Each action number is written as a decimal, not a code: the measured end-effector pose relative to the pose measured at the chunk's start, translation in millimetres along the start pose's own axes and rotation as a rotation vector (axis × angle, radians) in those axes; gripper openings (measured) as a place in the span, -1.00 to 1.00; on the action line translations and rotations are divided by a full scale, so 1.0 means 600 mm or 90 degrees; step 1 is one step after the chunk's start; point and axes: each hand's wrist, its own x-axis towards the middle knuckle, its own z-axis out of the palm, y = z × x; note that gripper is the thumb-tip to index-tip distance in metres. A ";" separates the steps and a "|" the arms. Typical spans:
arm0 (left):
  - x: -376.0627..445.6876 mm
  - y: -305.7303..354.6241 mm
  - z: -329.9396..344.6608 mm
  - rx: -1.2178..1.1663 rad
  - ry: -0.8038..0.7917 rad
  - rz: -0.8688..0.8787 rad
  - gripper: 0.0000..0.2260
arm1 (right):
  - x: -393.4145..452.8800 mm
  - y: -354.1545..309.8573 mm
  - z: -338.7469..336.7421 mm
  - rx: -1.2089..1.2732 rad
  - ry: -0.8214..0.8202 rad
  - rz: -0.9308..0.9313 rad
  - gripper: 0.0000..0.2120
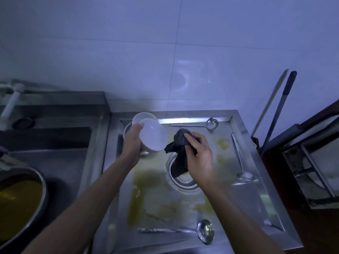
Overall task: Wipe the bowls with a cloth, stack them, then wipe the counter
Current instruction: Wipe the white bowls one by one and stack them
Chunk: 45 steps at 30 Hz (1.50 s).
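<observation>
White bowl tilted in left hand grip; right hand clenches dark cloth beside rim.

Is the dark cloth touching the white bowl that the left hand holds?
Cannot tell. In the head view, a corner of the dark cloth meets the outline of the white bowl, but it may only overlap it in depth.

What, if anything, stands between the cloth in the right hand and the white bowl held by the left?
Nothing visible. The dark cloth, gripped by the right hand, sits just beside the tilted white bowl that the left hand holds.
</observation>
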 end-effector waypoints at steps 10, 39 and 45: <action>0.150 0.044 0.012 0.183 0.081 0.148 -0.59 | 0.043 0.009 0.049 0.008 -0.026 0.011 -0.66; 0.256 -0.107 -0.033 0.301 0.165 0.193 -0.51 | 0.040 0.063 0.051 -0.039 -0.093 0.030 -0.69; 0.255 -0.109 -0.036 0.337 0.161 0.160 -0.53 | 0.020 0.072 0.041 -0.044 -0.099 0.042 -0.68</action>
